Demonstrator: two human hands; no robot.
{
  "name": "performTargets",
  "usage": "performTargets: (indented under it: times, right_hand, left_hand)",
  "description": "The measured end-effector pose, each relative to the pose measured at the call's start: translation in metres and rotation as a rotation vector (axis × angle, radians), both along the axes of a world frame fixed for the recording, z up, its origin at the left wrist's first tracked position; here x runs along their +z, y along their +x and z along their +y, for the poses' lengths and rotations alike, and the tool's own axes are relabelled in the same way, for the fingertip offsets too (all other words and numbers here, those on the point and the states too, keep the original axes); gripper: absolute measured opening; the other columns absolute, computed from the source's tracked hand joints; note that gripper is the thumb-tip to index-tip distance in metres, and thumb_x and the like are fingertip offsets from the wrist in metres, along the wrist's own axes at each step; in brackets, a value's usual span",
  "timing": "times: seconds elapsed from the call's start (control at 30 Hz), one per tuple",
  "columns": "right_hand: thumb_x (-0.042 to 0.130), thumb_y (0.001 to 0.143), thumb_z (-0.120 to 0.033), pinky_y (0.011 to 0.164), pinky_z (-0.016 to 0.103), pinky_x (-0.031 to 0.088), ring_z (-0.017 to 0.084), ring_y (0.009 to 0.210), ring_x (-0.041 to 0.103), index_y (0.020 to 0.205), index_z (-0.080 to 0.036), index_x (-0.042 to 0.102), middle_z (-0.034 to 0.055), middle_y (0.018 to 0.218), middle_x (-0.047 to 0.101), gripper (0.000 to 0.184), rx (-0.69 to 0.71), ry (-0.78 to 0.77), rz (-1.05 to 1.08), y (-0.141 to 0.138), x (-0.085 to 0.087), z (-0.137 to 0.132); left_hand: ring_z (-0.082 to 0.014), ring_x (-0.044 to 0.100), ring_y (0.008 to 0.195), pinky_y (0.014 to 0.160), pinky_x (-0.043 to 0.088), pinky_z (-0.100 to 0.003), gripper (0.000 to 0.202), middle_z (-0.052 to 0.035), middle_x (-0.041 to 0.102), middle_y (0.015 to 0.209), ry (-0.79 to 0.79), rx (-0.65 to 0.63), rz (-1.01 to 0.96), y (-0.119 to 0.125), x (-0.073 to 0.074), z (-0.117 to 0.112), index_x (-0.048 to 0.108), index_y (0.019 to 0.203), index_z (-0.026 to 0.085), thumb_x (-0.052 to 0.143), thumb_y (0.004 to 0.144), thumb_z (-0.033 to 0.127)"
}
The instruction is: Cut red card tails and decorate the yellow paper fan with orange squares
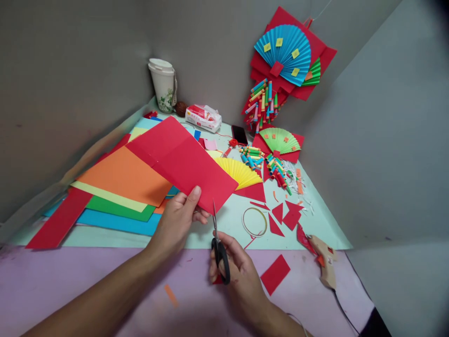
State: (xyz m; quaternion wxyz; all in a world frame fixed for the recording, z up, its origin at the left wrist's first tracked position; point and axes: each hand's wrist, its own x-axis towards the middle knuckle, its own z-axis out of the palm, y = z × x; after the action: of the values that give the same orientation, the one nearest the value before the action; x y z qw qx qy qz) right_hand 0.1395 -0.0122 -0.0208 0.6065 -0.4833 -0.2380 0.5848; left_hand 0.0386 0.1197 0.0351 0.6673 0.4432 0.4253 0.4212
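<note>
A long sheet of red paper (pixel 185 159) with a crease across it is held up in my left hand (pixel 178 215), thumb on top and fingers beneath. My right hand (pixel 238 276) grips black-handled scissors (pixel 220 257), fingers around the loops. The blades point away from me and meet the red sheet's near edge, just right of my left fingertips. Whether the tips have cut into the paper I cannot tell. Under the red sheet lies a stack of coloured paper, with an orange sheet (pixel 122 180) on top. A yellow folded-paper fan (pixel 242 173) rests behind the sheet's right corner.
Red scraps (pixel 292 219), a tape roll (pixel 254 222) and a glue gun (pixel 324 262) with its cord lie to the right. Paper rolls (pixel 277 171), a phone (pixel 239 135), a tissue pack (pixel 203 118) and a lidded cup (pixel 163 86) stand farther back. A red fan decoration (pixel 284 56) hangs by the wall.
</note>
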Motion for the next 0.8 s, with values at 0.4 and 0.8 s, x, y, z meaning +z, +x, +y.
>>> performTargets:
  times: [0.4, 0.8]
  right_hand:
    - [0.079, 0.079, -0.038, 0.057, 0.027, 0.049, 0.012, 0.06, 0.062, 0.125, -0.024, 0.064, 0.0034, 0.09, 0.065, 0.051, -0.014, -0.012, 0.002, 0.0006, -0.0056, 0.0022]
    - [0.08, 0.077, -0.042, 0.052, 0.024, 0.047, 0.01, 0.055, 0.058, 0.117, -0.021, 0.067, 0.0011, 0.082, 0.064, 0.047, -0.053, -0.043, -0.034, -0.0022, -0.0033, 0.0038]
  left_hand:
    - [-0.0126, 0.055, 0.048, 0.051, 0.045, -0.023, 0.037, 0.0014, 0.061, 0.055, 0.008, 0.014, 0.008, 0.0003, 0.0016, -0.0018, 0.061, 0.069, 0.018, 0.059, 0.087, 0.05]
    - [-0.0124, 0.056, 0.049, 0.053, 0.048, -0.023, 0.037, 0.0009, 0.062, 0.056, 0.009, 0.02, -0.021, 0.0005, -0.0004, -0.0021, 0.062, 0.07, 0.017, 0.062, 0.085, 0.051]
